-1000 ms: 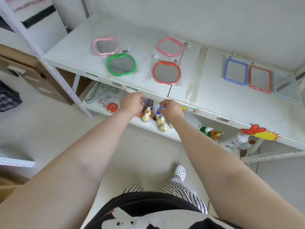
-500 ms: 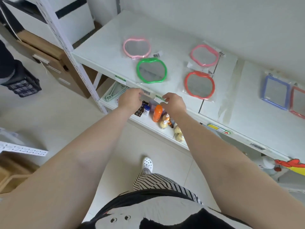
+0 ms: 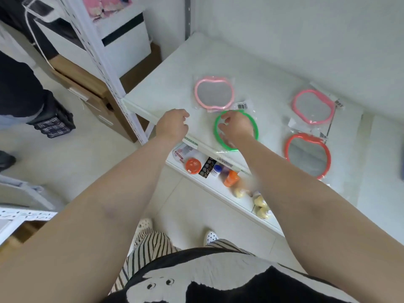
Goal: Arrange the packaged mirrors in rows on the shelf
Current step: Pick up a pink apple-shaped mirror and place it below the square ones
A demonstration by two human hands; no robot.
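Four apple-shaped packaged mirrors lie on the white shelf point(image 3: 175, 84). A light pink mirror point(image 3: 213, 92) is at the back left, with a green mirror point(image 3: 253, 125) in front of it. A pink mirror point(image 3: 313, 106) and a red mirror point(image 3: 307, 155) lie further right. My right hand point(image 3: 237, 126) hovers over the green mirror with fingers spread, covering its middle; I cannot tell if it touches. My left hand point(image 3: 172, 124) is at the shelf's front edge, left of the green mirror, fingers loosely curled and holding nothing.
A lower shelf point(image 3: 218, 189) holds an orange lid point(image 3: 193, 166), small bottles point(image 3: 230, 178) and yellow items point(image 3: 261, 204). A white upright post point(image 3: 105, 68) stands left of the shelf, with cardboard boxes point(image 3: 87, 88) behind it. Another person's dark clothing point(image 3: 19, 88) is at far left.
Both hands have risen from the shelf's front edge onto the shelf top; the right hand now sits over the green mirror. The view has swung left, so the rectangular mirrors are out of sight.
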